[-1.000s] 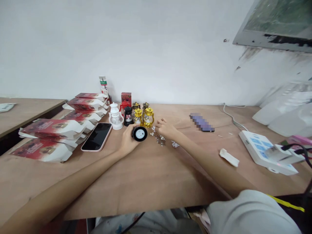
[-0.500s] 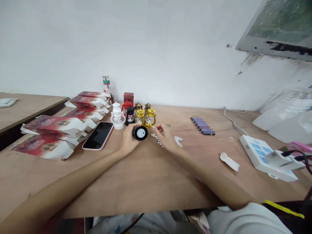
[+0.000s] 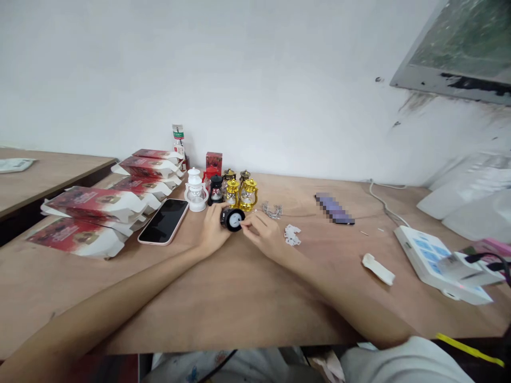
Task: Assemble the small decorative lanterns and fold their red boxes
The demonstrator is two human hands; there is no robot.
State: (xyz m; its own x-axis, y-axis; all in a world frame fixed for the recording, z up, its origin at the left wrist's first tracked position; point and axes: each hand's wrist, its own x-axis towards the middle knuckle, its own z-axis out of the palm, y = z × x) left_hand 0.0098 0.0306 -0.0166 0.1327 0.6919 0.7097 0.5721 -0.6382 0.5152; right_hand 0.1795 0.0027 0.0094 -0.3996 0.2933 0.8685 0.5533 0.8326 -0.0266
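Observation:
My left hand (image 3: 213,229) is wrapped round a small black lantern (image 3: 225,218) lying on its side, its round base with a white disc turned toward me. At that base, the fingertips of my right hand (image 3: 263,231) are pinched together; whatever is between them is too small to make out. Just behind stand several little lanterns: a white lantern (image 3: 196,194), a black lantern (image 3: 216,189), a gold lantern (image 3: 248,195), and red and bronze ones. Right of my right hand lie small metal pieces (image 3: 272,210) and small white plastic pieces (image 3: 293,234).
Red-and-white cartons (image 3: 91,205) are stacked at the left beside a phone (image 3: 163,222). A second phone (image 3: 334,208) lies right of centre. A white power strip (image 3: 435,260) with plugs and a crumpled white scrap (image 3: 378,269) are at the right. A bottle (image 3: 178,141) stands against the wall.
My right hand has moved left, bringing its fingertips to the lantern's base and covering the small round pieces on the table. The metal pieces now show. The view has shifted slightly.

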